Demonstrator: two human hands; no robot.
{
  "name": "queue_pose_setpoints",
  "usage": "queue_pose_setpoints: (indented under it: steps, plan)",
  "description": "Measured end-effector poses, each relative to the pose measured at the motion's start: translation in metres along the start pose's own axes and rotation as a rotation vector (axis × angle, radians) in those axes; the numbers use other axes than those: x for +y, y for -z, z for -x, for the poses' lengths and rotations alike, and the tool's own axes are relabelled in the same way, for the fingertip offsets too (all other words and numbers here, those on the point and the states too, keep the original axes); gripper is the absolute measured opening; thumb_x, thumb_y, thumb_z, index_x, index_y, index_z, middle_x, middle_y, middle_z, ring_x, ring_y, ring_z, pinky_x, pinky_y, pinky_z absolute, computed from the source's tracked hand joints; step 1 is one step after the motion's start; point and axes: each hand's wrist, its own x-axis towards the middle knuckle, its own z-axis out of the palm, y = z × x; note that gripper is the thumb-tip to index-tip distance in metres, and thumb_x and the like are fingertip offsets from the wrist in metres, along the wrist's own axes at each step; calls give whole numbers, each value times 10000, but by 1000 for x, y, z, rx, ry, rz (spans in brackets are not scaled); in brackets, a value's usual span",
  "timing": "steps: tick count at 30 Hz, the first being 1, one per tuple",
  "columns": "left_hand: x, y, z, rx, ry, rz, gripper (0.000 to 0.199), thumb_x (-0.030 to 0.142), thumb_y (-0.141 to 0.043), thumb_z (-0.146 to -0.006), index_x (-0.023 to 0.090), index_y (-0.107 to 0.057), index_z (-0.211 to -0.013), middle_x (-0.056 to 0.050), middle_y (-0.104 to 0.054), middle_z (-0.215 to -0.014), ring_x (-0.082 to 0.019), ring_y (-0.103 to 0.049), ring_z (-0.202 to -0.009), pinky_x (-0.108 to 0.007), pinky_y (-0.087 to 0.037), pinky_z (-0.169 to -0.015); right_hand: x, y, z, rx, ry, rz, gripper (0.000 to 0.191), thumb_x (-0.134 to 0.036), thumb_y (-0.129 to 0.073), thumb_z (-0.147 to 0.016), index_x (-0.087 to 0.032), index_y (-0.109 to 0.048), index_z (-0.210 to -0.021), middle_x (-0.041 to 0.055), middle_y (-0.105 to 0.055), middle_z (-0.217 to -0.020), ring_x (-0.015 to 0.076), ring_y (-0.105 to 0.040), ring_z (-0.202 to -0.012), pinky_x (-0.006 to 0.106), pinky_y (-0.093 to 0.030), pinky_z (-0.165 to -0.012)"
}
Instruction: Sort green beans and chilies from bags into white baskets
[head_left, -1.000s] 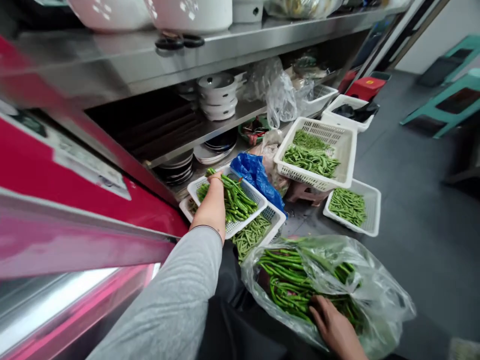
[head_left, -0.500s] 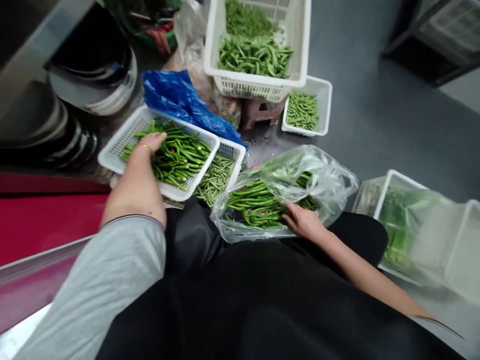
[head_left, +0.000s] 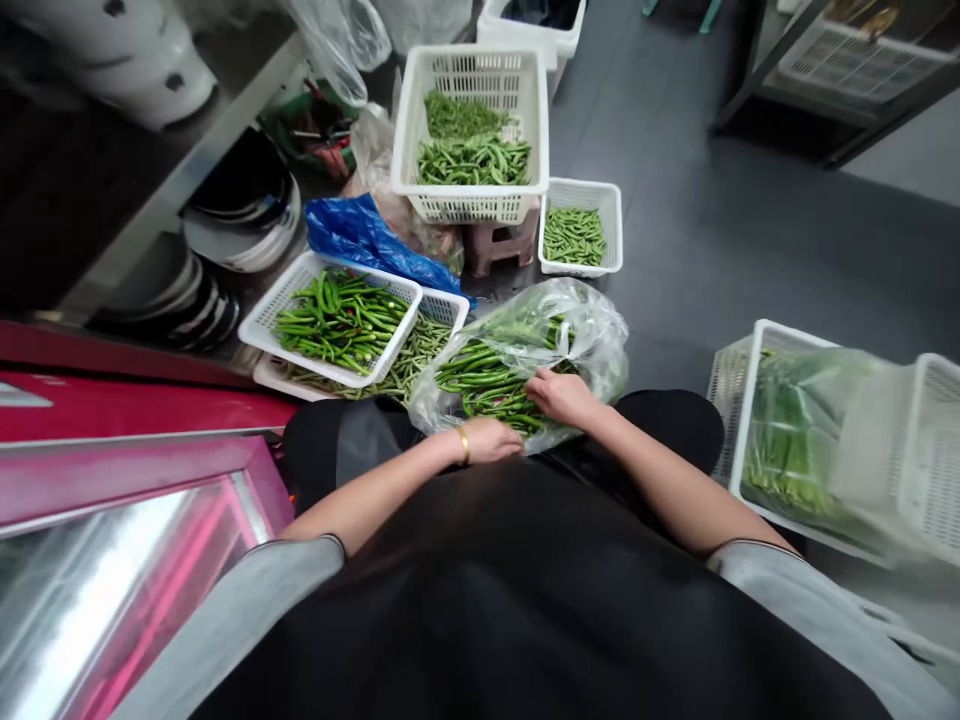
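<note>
A clear plastic bag [head_left: 596, 335] of long green beans [head_left: 480, 372] lies across my lap, its mouth turned toward me. My left hand [head_left: 491, 440], with a gold bracelet, rests at the bag's near edge; its fingers are bent, and what they hold, if anything, is too small to tell. Over the beans, my right hand [head_left: 559, 395] has its fingers curled together at the bag's opening; what is between them is hidden. To the left, a white basket [head_left: 255, 318] holds loose green pods [head_left: 341, 320], partly covering a lower basket of beans [head_left: 427, 350].
A large white basket [head_left: 471, 205] of pods and shreds sits on a stool [head_left: 502, 248]. Beside it is a small basket [head_left: 616, 225] of cut beans. Blue plastic [head_left: 367, 235] lies behind the left basket. Bagged greens [head_left: 787, 430] stand at the right, stacked bowls [head_left: 247, 235] at the left.
My left hand has left the pods in the left basket and come to the bag's near edge. My right hand stays at the bag. The camera view has shifted, showing more of the surroundings.
</note>
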Motion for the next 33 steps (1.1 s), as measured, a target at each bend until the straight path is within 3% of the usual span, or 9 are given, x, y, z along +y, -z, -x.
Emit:
queue_pose_setpoints:
  steps: [2, 5, 8, 11, 16, 19, 24, 28, 33]
  plan:
    - [-7, -22, 0, -192, 5, 126, 241, 273, -491, -906, 222, -726, -926, 2, -749, -896, -126, -665, -789, -183, -476, -738, -7, -5, -10, -10, 55, 19, 326, -333, -407, -970, -177, -612, -1171, 123, -616, -1175, 217, -650, -936, 271, -448, -712]
    - [-20, -19, 13, -235, 32, 197, 245, 263, -505, -885, 209, -737, -944, 6, -754, -930, -134, -667, -822, -182, -472, -771, -13, -10, -18, -43, 29, 42, 332, -343, -473, -942, -140, -638, -1146, 147, -621, -1158, 247, -654, -959, 296, -470, -731]
    - [-18, 1, 16, 85, 149, 35, 225, 227, -533, -845, 192, -751, -890, -20, -752, -925, -163, -670, -844, -213, -473, -785, -7, -6, -13, -53, 0, 25, 312, -335, -466, -950, -156, -679, -1092, 126, -638, -1118, 237, -653, -970, 281, -471, -742]
    - [-7, 21, -3, 415, 200, -120, 254, 222, -519, -855, 193, -738, -980, -58, -730, -1055, -204, -648, -985, -275, -460, -889, 4, 12, 0, 1, -52, -10, 306, -326, -464, -959, -159, -680, -1098, 119, -618, -1141, 219, -645, -963, 269, -461, -760]
    - [4, 48, -44, 381, 126, -78, 164, 207, -561, -825, 168, -710, -881, -32, -702, -804, -179, -618, -774, -281, -472, -796, 14, 52, 16, 201, -118, -14, 364, -373, -401, -998, -142, -651, -1128, 126, -575, -1178, 219, -621, -954, 298, -435, -793]
    - [4, 56, -52, 465, 45, 35, 162, 189, -525, -831, 154, -656, -743, -17, -648, -728, -153, -576, -735, -264, -457, -781, 19, 58, 16, 173, -112, -74, 358, -374, -410, -996, -133, -670, -1040, 103, -633, -1064, 186, -606, -891, 259, -401, -744]
    - [-10, 37, -46, 491, 67, 363, 121, 182, -491, -830, 147, -605, -806, -18, -636, -770, -142, -568, -724, -261, -469, -721, 19, 39, 5, 171, -78, -169, 342, -316, -384, -999, -117, -661, -972, 83, -685, -917, 162, -598, -834, 232, -377, -705]
    - [-24, 16, -39, 660, 190, 186, 150, 146, -505, -817, 150, -651, -851, -44, -677, -849, -165, -603, -800, -281, -472, -810, 21, 18, 2, 138, -272, -50, 341, -290, -371, -987, -105, -649, -1057, 151, -669, -1037, 227, -634, -928, 275, -417, -736]
    - [-16, 2, -54, 402, 342, -235, 192, 248, -536, -867, 174, -708, -906, -113, -706, -1009, -246, -654, -950, -327, -487, -830, 25, -4, -1, -9, -257, 128, 363, -201, -337, -960, -119, -610, -1183, 193, -592, -1179, 242, -656, -944, 300, -462, -732]
